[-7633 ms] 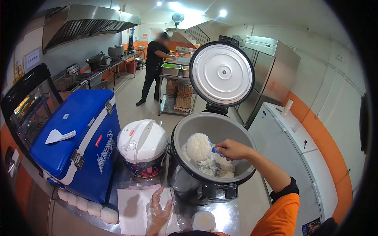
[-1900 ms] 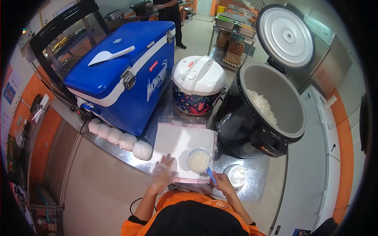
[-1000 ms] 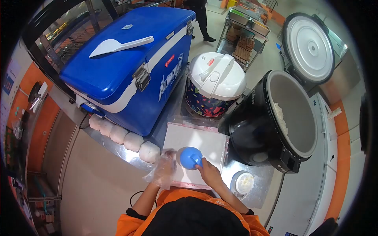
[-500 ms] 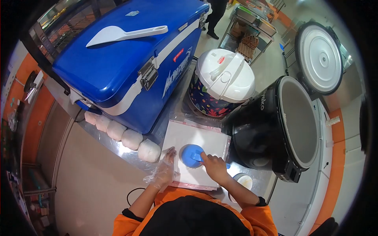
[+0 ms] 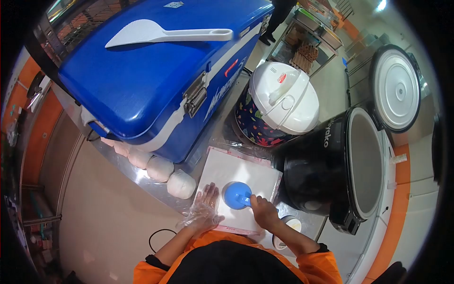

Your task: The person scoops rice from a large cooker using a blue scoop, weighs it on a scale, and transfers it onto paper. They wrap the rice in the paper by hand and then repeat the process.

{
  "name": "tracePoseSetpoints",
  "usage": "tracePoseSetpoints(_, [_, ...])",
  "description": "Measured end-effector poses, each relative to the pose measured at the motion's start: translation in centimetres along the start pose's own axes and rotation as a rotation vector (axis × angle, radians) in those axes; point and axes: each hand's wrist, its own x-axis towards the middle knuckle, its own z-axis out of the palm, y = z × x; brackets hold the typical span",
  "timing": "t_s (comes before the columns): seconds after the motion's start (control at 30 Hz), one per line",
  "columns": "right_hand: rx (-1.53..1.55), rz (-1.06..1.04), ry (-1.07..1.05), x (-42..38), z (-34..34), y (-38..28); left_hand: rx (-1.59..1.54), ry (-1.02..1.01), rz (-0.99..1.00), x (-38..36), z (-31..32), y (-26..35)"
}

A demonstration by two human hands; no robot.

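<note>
In the head view a stack of white paper sheets (image 5: pixel 215 173) with pink print at its edges lies on the metal table. A blue round plastic cup with a handle (image 5: pixel 235 195) rests upside down on it. My right hand (image 5: pixel 265 211) is closed on the handle of this cup. In a clear plastic glove, my left hand (image 5: pixel 207 208) lies flat on the paper to the cup's left, fingers stretched out. What is under the cup is hidden. Several rounded white paper-wrapped bundles (image 5: pixel 181 184) stand in a row beyond my left hand.
A large blue cooler box (image 5: pixel 137 85) bears a white rice paddle (image 5: pixel 189 35). Behind the paper is a white-lidded patterned container (image 5: pixel 283 97). At right stands a black rice cooker (image 5: pixel 312 165) with its lid raised. A small round white container (image 5: pixel 291 223) sits near my right wrist.
The left hand has gone from being on edge to lying flatter on the paper. My right hand's hold on the cup's handle looks turned slightly. The whole view has shifted.
</note>
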Motion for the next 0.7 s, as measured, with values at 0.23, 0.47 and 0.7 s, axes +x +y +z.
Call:
tracePoseSetpoints(0.23, [-0.093, 0.162, -0.298, 1.7, 1.2, 0.1, -0.018, -0.109, 0.122, 0.1, 0.0, -1.5])
tracePoseSetpoints(0.47, [-0.345, -0.085, -0.077, 1.4, 2.4, 1.3, -0.026, -0.159, 0.131, 0.3, 0.1, -1.8])
tracePoseSetpoints(0.7, [-0.013, 0.081, -0.23, 1.1, 0.9, 0.8, -0.111, 0.024, 0.195, -1.0, 2.9, -2.5])
